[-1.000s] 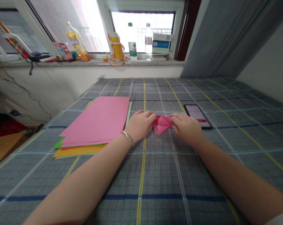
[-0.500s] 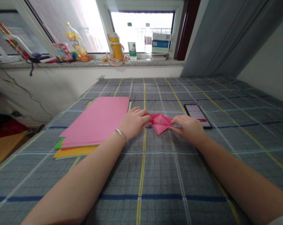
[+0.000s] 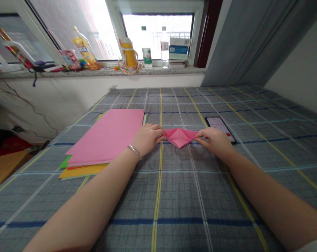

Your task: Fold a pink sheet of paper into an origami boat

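Note:
A folded pink paper (image 3: 179, 137) is stretched between my two hands, with a creased diamond shape in its middle and a point toward me. My left hand (image 3: 149, 137), with a silver bangle at the wrist, pinches its left end. Its right end is pinched between the thumb and fingers of my right hand (image 3: 215, 140). The fingers cover both tips of the paper. Close behind my right hand lies a phone (image 3: 221, 126) with a lit screen.
A stack of coloured paper, pink on top (image 3: 108, 136), lies left of my left hand on the checked cloth (image 3: 179, 196). Beyond the cloth, a window sill (image 3: 95, 72) holds bottles (image 3: 164, 49), a yellow flask (image 3: 130, 56) and boxes (image 3: 178, 51).
My hands have moved apart, the left one leftward and the right one rightward. Between them the pink paper is pulled wider and its middle is flatter.

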A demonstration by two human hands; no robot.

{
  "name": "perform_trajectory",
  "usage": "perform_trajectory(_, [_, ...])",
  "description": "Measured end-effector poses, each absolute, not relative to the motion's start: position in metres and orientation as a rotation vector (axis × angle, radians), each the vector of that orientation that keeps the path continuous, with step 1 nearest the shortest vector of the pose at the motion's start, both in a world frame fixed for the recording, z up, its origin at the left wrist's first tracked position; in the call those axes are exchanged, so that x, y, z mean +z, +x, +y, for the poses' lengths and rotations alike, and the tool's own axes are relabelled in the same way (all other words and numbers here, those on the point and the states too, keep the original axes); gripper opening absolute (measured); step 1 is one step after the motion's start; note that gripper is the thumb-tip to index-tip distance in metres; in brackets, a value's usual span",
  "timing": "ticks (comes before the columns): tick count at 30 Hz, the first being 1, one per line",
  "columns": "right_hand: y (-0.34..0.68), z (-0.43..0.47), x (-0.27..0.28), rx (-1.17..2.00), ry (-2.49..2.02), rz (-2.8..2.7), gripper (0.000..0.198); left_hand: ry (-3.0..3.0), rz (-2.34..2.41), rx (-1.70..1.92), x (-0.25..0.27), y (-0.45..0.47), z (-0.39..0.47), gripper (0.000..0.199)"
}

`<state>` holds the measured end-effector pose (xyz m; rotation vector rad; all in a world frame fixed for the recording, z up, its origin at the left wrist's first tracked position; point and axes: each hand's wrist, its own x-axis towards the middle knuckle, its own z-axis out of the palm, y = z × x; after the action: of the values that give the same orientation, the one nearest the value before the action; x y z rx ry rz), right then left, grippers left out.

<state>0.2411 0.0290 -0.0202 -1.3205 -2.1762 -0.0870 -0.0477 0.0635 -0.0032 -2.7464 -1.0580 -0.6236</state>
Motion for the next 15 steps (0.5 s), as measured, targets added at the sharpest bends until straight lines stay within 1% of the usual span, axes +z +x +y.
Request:
perform_trajectory(3, [0.245,0.03,-0.02,0.102,-1.397,-2.07,0.01,-2.866,-1.183,-0.734,-0.006,-0.049,0.067,0.024])
perform_trajectory(8, [0.251,0.033,-0.02,0.405,-1.47,-1.916,0.014,-3.013,-1.664,-0.966,-0.006,-0.05,0.068,0.023])
perform_trajectory(12, [0.254,0.038,-0.025,0.616,-1.439,-1.886,0.024,-3.141,-1.877,-0.979,-0.007,-0.05,0.069,0.03])
perform_trajectory(15, [0.255,0.038,-0.027,0.631,-1.438,-1.911,0.029,-3.173,-1.872,-0.968,-0.008,-0.05,0.069,0.03])
